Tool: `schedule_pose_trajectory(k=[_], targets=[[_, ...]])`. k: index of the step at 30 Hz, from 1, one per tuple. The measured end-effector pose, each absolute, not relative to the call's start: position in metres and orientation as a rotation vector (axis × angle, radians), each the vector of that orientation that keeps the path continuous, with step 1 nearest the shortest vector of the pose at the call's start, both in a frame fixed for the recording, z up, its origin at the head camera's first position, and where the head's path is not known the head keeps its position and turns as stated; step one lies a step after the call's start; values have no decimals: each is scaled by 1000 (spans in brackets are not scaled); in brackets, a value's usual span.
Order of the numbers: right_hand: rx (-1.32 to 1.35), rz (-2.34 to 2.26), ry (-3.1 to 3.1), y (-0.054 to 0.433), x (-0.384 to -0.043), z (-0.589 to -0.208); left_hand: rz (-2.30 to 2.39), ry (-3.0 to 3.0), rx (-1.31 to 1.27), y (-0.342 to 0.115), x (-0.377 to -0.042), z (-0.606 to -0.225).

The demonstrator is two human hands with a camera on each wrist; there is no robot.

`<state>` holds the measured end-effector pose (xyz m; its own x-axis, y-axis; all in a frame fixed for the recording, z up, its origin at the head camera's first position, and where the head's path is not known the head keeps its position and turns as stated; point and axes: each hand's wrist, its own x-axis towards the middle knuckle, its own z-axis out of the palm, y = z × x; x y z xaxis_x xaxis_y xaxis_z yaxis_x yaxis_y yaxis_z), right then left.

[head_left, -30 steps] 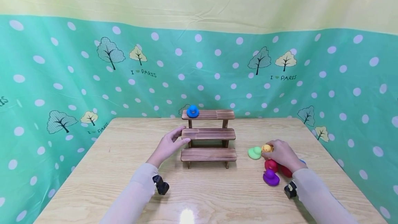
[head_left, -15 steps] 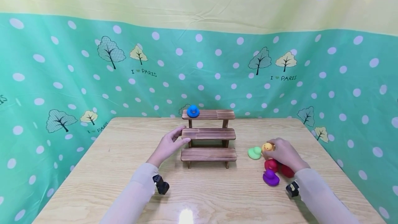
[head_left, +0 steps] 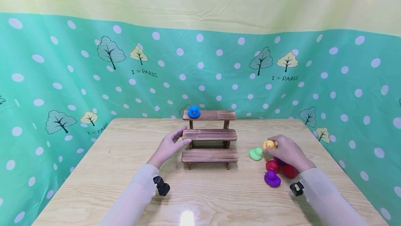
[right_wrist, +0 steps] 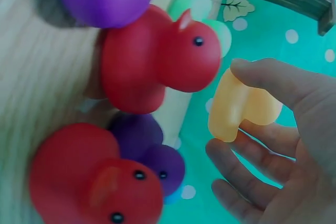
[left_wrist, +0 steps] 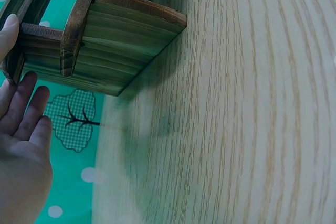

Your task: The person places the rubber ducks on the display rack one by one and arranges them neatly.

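My right hand [head_left: 288, 151] pinches a yellow rubber duck [head_left: 269, 145] between thumb and fingers, just above the other ducks. In the right wrist view the yellow duck [right_wrist: 231, 109] hangs apart from the red ducks. At the left end of a three-tier wooden stand [head_left: 209, 134], my left hand [head_left: 169, 146] holds the middle shelf, thumb in front and fingers behind. The left wrist view catches the stand [left_wrist: 131, 30] from its side, with the fingers at its edge. A blue duck [head_left: 194, 112] sits on the top shelf's left end.
A green duck [head_left: 256, 154] stands left of the group. Below the right hand are two red ducks [head_left: 289, 171], a purple duck [head_left: 272, 178] and a darker purple one [right_wrist: 137, 136]. A patterned curtain [head_left: 200, 62] hangs behind the wooden table [head_left: 134, 128].
My right hand has lifted the yellow duck slightly and moved a little away from the pile, uncovering a dark purple duck. My left hand stays at the stand.
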<state>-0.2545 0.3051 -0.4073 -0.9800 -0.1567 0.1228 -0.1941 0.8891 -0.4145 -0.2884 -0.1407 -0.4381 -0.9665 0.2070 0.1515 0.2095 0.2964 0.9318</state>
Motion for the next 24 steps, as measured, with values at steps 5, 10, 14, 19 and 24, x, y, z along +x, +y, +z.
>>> schedule_pose_trajectory(k=[5,10,14,19,24], targets=[[340,675,-2915,300,-254,-399,-1806,-2537,-409,-136,-280,-426],[398,679,-2877,295,-252,-393,-1785,-2554,-437,-132,-263,-404],[433,672,-2857,289,-252,-387,-1785,-2543,-429,-136,-275,-420],[474,677,-2838,282,-254,-379,-1782,-2544,-411,-139,-287,-436],[489,727,-2824,276,-257,-373,-1784,-2535,-424,-139,-286,-434]])
